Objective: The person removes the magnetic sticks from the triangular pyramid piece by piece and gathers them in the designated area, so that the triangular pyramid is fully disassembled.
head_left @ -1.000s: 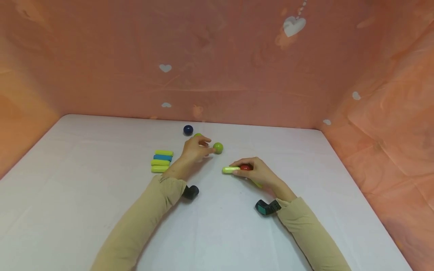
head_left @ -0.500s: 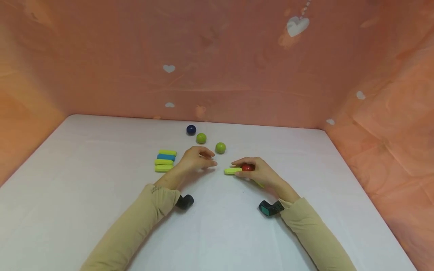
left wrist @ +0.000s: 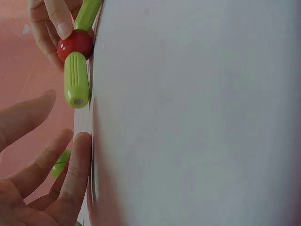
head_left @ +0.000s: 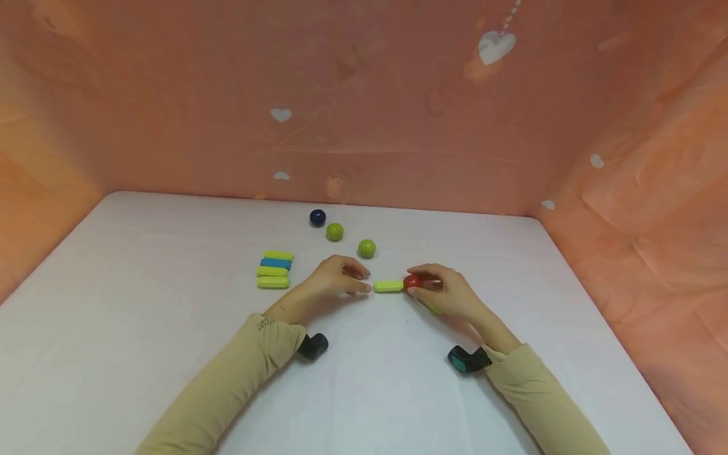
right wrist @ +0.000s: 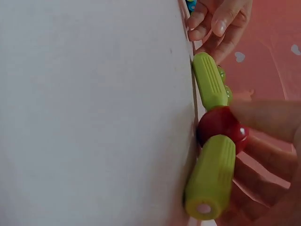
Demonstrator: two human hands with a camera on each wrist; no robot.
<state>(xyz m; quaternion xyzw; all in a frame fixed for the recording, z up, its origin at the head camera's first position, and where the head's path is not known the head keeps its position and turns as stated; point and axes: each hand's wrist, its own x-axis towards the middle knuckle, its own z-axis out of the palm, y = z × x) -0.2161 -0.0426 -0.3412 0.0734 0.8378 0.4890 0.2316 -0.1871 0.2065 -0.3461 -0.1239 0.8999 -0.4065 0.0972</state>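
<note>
My right hand (head_left: pixel 452 294) holds a red ball (head_left: pixel 412 282) between thumb and fingers. Two lime-green ribbed rods join the ball: one rod (head_left: pixel 388 286) points left, the other (right wrist: pixel 210 181) angles toward the front, partly hidden by the hand in the head view. A pale round spot (left wrist: pixel 78 101) shows on the left rod's end. My left hand (head_left: pixel 337 277) hovers just left of that end, its thumb and fingers apart and nothing between them.
Behind my left hand lie two green balls (head_left: pixel 366 248) and a dark blue ball (head_left: pixel 317 218). Left of it, several short rods lie side by side, green (head_left: pixel 273 282) and blue (head_left: pixel 276 263). Orange cloth (head_left: pixel 364 114) hangs behind the white table (head_left: pixel 364 392).
My left hand has left the nearer green ball and come forward, close to the joined rod's end. My right fingertips have slid back from the rod onto the red ball.
</note>
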